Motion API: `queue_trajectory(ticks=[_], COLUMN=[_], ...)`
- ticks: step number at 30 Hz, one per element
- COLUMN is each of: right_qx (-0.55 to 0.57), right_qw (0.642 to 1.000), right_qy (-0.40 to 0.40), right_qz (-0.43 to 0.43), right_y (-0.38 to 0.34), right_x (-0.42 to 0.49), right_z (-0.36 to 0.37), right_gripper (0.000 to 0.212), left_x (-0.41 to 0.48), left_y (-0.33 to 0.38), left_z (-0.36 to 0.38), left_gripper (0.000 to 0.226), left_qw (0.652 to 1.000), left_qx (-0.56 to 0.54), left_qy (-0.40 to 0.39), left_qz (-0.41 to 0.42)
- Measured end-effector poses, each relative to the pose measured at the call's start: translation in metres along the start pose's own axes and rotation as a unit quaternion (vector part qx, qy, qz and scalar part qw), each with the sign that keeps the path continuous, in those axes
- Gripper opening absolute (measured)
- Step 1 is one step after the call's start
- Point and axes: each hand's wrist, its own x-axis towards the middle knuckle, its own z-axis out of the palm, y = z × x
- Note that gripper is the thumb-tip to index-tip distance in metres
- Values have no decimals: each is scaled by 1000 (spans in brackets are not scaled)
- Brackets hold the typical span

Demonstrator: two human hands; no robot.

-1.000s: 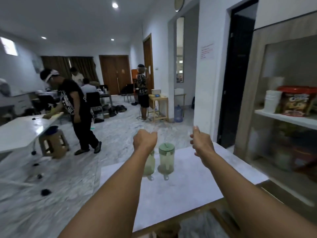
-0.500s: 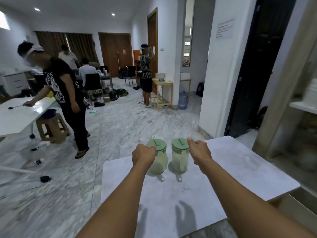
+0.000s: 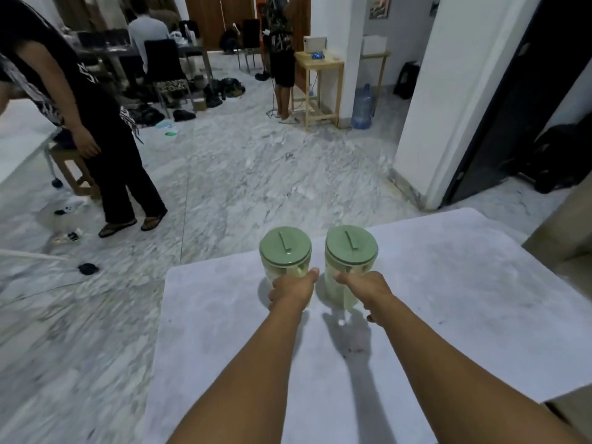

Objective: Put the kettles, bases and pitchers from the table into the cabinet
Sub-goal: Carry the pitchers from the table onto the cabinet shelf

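Observation:
Two clear pitchers with pale green lids stand side by side near the far edge of the grey table (image 3: 448, 299). My left hand (image 3: 293, 290) is wrapped around the near side of the left pitcher (image 3: 285, 251), where its handle is hidden. My right hand (image 3: 365, 288) is closed on the near side of the right pitcher (image 3: 350, 248). Both pitchers rest upright on the tabletop. No kettles or bases are in view.
A wooden cabinet edge (image 3: 563, 232) shows at the right. A white pillar (image 3: 448, 107) and a dark doorway stand beyond the table. A person in black (image 3: 96, 123) stands on the marble floor to the left, by a stool and a white table.
The view has tipped down and closer to the table. Both hands dropped from above the lids onto the near sides of the pitchers and closed on them.

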Motion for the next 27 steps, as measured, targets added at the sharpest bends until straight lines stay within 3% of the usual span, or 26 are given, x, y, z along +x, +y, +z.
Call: queue_trajectory(ticks=[5,10,13,19,24,27], right_qx=[41,109,151,212,270,299], right_qw=[999,993,986,957,889,842], right_qy=[4,33,56,174,343,432], right_qz=[-2,-15,-36,-98,-139,-120], right_y=[7,4,-1,-1,28,59], right_x=[21,19,0,-88,-179,-227], right_z=[10,3,-19,-86,-153,-202], right_gripper=[54,37,27,36,45,52], left_x=[2,-6,-20,-91,-186,-254], left_y=[4,20,35,74,92,96], left_z=[10,6,-1,5,36,66], left_gripper=[52,36,39,40,39,37], left_qw=[998,995,992,963,914,882], left_qx=[-37,-32,-39,-44,-44,-47], left_qy=[4,23,-6,-118,-247,-306], left_qz=[43,94,120,239,319,355])
